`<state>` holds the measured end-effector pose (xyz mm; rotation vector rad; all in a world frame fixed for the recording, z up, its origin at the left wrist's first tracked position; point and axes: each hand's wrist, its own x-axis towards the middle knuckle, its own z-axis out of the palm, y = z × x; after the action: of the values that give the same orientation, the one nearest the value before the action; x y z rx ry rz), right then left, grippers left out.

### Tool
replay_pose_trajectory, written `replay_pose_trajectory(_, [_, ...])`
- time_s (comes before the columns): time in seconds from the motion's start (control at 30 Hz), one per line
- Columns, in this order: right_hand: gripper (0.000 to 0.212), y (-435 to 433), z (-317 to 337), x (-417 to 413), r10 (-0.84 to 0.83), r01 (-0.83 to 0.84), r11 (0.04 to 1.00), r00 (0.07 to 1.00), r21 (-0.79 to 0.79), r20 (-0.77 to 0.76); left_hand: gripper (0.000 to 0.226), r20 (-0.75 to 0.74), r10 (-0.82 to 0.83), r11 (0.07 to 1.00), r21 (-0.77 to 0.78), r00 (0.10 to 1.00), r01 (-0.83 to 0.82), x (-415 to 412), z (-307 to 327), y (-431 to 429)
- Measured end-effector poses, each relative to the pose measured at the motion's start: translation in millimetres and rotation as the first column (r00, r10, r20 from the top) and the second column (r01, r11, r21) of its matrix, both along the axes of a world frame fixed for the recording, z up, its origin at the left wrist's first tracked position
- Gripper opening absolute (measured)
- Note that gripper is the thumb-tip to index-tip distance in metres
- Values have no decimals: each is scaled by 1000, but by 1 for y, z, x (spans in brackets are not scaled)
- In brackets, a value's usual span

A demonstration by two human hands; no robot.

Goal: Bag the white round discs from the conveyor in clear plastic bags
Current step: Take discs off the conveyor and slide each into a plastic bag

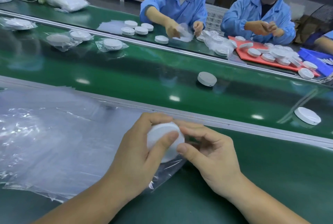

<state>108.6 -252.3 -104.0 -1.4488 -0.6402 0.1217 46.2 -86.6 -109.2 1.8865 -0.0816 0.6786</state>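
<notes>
In the lower centre of the frame, a person's left hand (137, 155) grips a white disc (172, 152), thumb curled across its face. The right hand (212, 153) pinches thumb and forefinger together at the disc's right edge, apparently on the clear bag (167, 169) beneath. Two loose discs (206, 78) lie on the green conveyor (126, 75) at centre and right; bagged discs (112, 44) lie at upper left.
</notes>
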Motion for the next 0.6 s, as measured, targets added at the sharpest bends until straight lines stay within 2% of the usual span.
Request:
replay_pose_trajectory(0.07, [28,3,-1,-3,-21,24,998,999,-60,42,13,24,-7,1000,-21,1000,8,2,0,1])
replay_pose_trajectory(0.17, [14,3,0,-3,-66,83,988,989,-131,132,18,41,-48,999,1,998,48,4,2,0])
replay_pose_trajectory(0.27, [20,0,3,3,-59,114,954,979,-278,197,18,17,-63,996,59,998,62,5,5,-1])
replay_pose_trajectory(0.33, [22,0,2,11,-40,139,918,964,-371,263,16,-18,20,992,124,1000,-18,4,3,1])
replay_pose_trajectory(0.37, [23,1,1,18,-32,157,903,953,-400,300,14,-25,103,974,207,994,-96,4,2,3])
replay_pose_trajectory(0.43, [30,1,3,43,-66,230,865,933,-445,353,14,-33,270,855,468,962,-224,3,-1,6])
replay_pose_trajectory(0.5, [36,0,12,82,-184,382,791,893,-477,411,24,-113,323,710,686,940,-161,3,-2,5])
replay_pose_trajectory(0.57, [38,1,26,136,-391,546,702,832,-457,393,29,-188,300,645,763,935,-54,4,-4,3])
replay_pose_trajectory(0.6, [35,2,34,167,-512,589,699,808,-406,292,29,-202,277,646,763,940,-26,5,-5,3])
